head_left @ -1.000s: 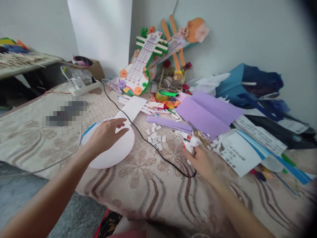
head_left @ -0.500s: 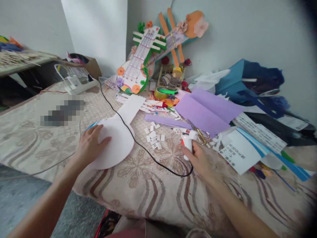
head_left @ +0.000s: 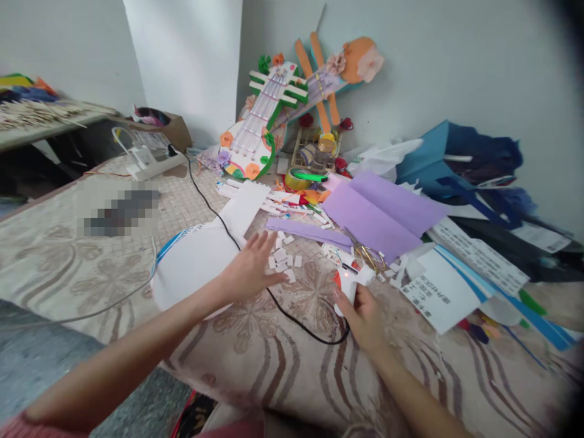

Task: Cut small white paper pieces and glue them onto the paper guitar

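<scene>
My right hand (head_left: pixel 365 313) is closed round the handle of a white hot glue gun (head_left: pixel 350 281), whose black cord (head_left: pixel 292 316) loops across the table and over the white card. My left hand (head_left: pixel 250 264) is open, fingers stretched, beside a small heap of cut white card pieces (head_left: pixel 280 261); whether it touches any I cannot tell. Left of it lies a round white cardboard shape (head_left: pixel 189 267) with a long neck strip (head_left: pixel 246 204), partly covered by my left forearm. A blue printed edge shows along the round part's upper left.
Scissors (head_left: pixel 369 257) and purple paper (head_left: pixel 378 213) lie behind the glue gun. Two decorated paper instruments (head_left: pixel 255 125) lean on the wall. A power strip (head_left: pixel 152 163) stands back left. Printed card (head_left: pixel 449 283) and a blue bag (head_left: pixel 422 149) are at the right.
My left hand has lifted off the round white card and moved right to the small card pieces. My right hand still grips the glue gun, now slightly lower in view.
</scene>
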A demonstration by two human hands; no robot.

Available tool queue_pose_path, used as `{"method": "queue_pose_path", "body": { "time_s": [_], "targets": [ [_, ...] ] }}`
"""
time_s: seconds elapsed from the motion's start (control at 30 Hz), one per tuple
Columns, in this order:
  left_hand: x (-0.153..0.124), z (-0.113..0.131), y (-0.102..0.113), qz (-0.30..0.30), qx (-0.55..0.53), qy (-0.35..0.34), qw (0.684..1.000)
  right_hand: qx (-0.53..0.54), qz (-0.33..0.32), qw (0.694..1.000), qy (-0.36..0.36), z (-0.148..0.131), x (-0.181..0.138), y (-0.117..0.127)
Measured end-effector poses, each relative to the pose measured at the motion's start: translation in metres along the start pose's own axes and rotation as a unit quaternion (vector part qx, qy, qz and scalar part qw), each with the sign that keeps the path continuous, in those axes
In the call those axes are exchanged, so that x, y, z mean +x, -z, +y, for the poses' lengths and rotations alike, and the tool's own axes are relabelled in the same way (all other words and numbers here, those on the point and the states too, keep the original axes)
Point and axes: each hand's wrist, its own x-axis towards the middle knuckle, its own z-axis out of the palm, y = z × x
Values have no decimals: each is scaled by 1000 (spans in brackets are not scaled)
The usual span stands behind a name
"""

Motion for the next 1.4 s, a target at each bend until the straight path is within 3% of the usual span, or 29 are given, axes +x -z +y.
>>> {"method": "queue_pose_path", "body": {
  "time_s": [0.07, 0.17, 0.37, 0.47, 0.57, 0.7, 0.77, 0.87, 1.03, 1.2, 1.27, 1.4],
  "targets": [
    [16, 13, -10, -78, 21, 33, 996, 8, 9, 1000, 8, -3, -2, 1],
    [29, 20, -25, -114, 41, 51, 991, 24, 22, 999, 22, -8, -4, 4],
    [37, 24, -49, -61, -37, 2, 997, 65, 49, 997, 9, -16, -5, 8],
    [39, 37, -56, -53, -89, -60, 993, 79, 51, 995, 15, -17, -8, 11],
    [40, 47, -52, -43, -135, -122, 982, 94, 53, 994, 5, -19, -10, 15],
    [37, 40, -45, 29, -95, -39, 994, 110, 59, 992, -3, -22, -13, 16],
    [35, 32, -47, 12, -97, 3, 995, 109, 55, 992, -7, -23, -13, 16],
    [38, 25, -56, -11, -125, 8, 992, 102, 54, 993, -7, -25, -13, 15],
    [53, 39, -59, -5, -115, 15, 993, 85, 46, 995, -7, -27, -11, 10],
    [31, 47, -32, -87, -136, -90, 983, 65, 48, 997, -13, -31, -9, 4],
    [16, 42, -23, -63, -70, -49, 994, 60, 48, 997, -16, -31, -8, 3],
    [6, 34, -21, -116, -53, 7, 992, 56, 49, 997, -14, -28, -8, 0]
  ]
}}
